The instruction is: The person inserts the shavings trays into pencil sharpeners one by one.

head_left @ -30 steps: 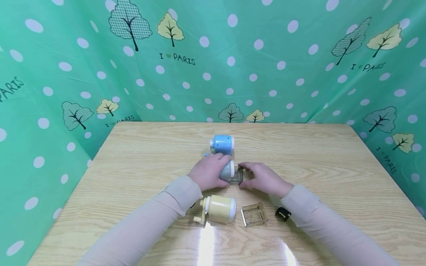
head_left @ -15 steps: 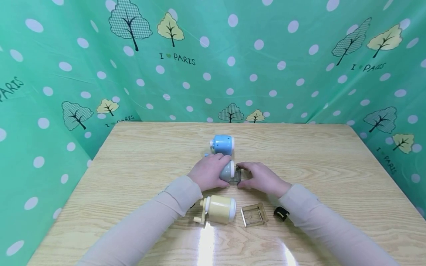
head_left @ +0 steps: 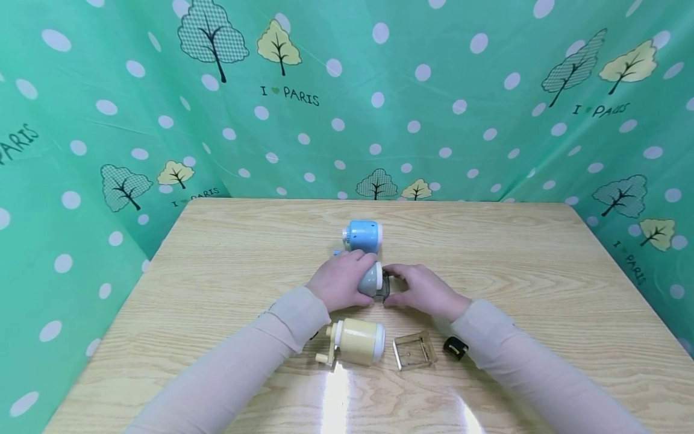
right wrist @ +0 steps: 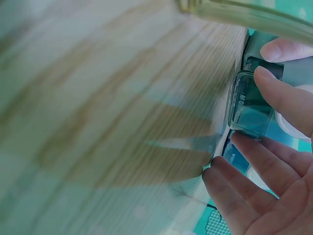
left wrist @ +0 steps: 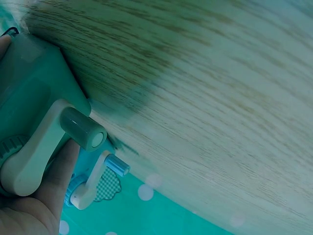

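A grey crank pencil sharpener [head_left: 371, 280] lies on its side in the middle of the table. My left hand [head_left: 340, 281] grips its body, and its white crank [left wrist: 35, 149] sticks out in the left wrist view. Between the thumb and fingers of my right hand [head_left: 424, 292] is a dark see-through shavings drawer [right wrist: 250, 105], partly inside the sharpener's opening. In the right wrist view the thumb touches one side of the drawer and a finger the other, while the remaining fingers spread out. My left palm hides much of the sharpener's body in the head view.
Behind the hands lies a blue crank sharpener [head_left: 363, 235]. Nearer the front are a yellow crank sharpener [head_left: 358, 342] and a loose amber see-through drawer [head_left: 430, 348]. A small black object [head_left: 454, 348] is beside the right sleeve. A green curtain [head_left: 347, 108] closes off the far side.
My right hand has moved slightly left, pushing the drawer deeper into the grey sharpener. The small black object near the right sleeve has shifted left with the arm. The left hand stays in place.
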A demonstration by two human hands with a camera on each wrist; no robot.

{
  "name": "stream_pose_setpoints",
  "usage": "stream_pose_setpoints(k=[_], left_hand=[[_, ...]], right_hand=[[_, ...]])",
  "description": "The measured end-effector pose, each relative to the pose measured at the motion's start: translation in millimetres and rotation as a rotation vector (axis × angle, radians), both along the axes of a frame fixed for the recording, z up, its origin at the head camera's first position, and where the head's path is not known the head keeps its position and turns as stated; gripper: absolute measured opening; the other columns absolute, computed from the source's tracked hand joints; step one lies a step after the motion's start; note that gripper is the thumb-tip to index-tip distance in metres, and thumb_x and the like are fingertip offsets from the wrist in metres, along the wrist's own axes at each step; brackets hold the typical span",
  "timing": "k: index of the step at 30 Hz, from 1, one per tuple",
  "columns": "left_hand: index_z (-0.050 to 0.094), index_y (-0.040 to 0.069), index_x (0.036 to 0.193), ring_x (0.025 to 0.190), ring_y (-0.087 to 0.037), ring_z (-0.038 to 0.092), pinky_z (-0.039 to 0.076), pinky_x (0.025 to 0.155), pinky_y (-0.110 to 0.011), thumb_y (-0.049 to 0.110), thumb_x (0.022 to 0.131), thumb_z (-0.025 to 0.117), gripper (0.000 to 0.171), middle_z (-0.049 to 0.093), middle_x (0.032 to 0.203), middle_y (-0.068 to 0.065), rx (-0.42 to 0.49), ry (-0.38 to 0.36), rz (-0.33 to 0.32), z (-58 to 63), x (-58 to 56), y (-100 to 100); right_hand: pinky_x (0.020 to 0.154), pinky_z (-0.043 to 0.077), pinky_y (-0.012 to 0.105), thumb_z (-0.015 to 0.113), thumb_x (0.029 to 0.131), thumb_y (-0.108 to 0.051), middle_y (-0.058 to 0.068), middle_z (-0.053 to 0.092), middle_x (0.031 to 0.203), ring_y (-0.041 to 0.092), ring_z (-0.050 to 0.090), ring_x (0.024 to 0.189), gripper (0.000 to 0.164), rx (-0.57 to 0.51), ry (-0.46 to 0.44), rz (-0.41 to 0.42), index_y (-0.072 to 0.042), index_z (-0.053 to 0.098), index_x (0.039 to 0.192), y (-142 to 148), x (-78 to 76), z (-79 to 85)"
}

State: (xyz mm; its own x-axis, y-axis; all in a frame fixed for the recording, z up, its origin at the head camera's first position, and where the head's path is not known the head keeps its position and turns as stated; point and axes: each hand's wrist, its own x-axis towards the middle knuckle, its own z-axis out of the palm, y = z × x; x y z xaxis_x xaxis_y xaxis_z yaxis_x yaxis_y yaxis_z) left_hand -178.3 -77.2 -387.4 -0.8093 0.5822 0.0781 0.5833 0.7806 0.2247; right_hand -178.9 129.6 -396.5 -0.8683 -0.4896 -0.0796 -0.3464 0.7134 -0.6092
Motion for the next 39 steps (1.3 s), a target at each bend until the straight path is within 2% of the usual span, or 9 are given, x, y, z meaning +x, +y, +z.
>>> stream_pose_setpoints(k=[19, 39], left_hand=[[0.059, 0.013, 0.131, 0.1, -0.023, 0.061, 0.054, 0.088, -0.04, 0.04, 0.071, 0.084, 0.071, 0.064, 0.115, -0.007, 0.011, -0.017, 0.002, 1.1, 0.1, -0.2], [0.059, 0.012, 0.129, 0.1, -0.025, 0.061, 0.055, 0.087, -0.042, 0.042, 0.071, 0.084, 0.07, 0.064, 0.114, -0.008, 0.019, -0.028, -0.002, 3.2, 0.5, -0.9]], right_hand=[[0.108, 0.043, 0.053, 0.083, 0.075, -0.03, 0.018, 0.065, 0.134, 0.039, 0.057, 0.127, 0.071, -0.006, 0.017, 0.034, 0.001, 0.063, 0.135, -6.8, -4.1, -1.6], [0.103, 0.048, 0.051, 0.081, 0.078, -0.026, 0.022, 0.067, 0.129, 0.039, 0.062, 0.12, 0.062, -0.025, 0.056, 0.082, 0.003, 0.065, 0.13, -6.4, -4.9, -2.6]])
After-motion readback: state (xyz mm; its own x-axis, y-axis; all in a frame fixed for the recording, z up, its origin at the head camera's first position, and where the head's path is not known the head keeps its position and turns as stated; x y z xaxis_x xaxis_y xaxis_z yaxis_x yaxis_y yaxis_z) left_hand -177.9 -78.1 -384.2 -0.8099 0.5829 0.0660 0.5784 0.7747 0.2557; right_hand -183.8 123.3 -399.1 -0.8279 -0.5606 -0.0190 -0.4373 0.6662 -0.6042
